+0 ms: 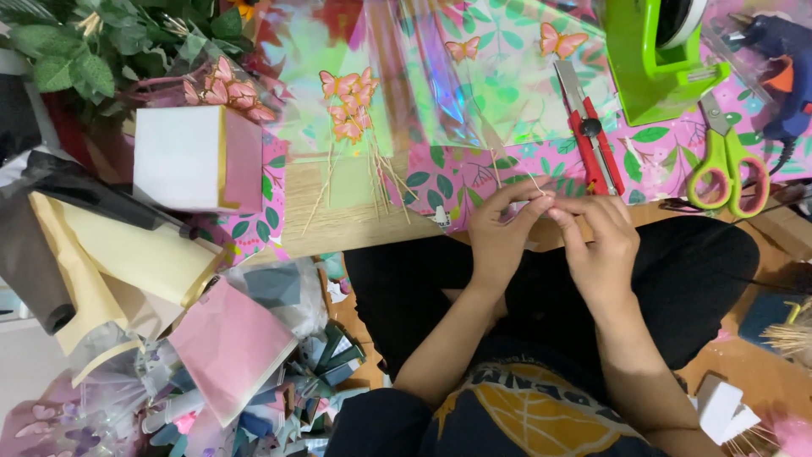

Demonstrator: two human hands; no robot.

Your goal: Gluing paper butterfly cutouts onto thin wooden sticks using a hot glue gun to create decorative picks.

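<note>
Left hand (501, 237) and right hand (597, 245) meet at the near edge of the table (338, 224). Both grips are pinched together on a thin wooden stick (534, 182), which runs toward 11 o'clock. A red box cutter (587, 131) lies just beyond, at 1 o'clock; green scissors (726, 161) at 2 o'clock; paper butterflies on sticks (351, 110) at 10 o'clock.

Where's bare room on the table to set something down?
One bare wood strip, between the white and pink box and the left hand. Elsewhere it is crowded: red utility knife, green scissors, green tape dispenser, paper butterflies on sticks.
</note>
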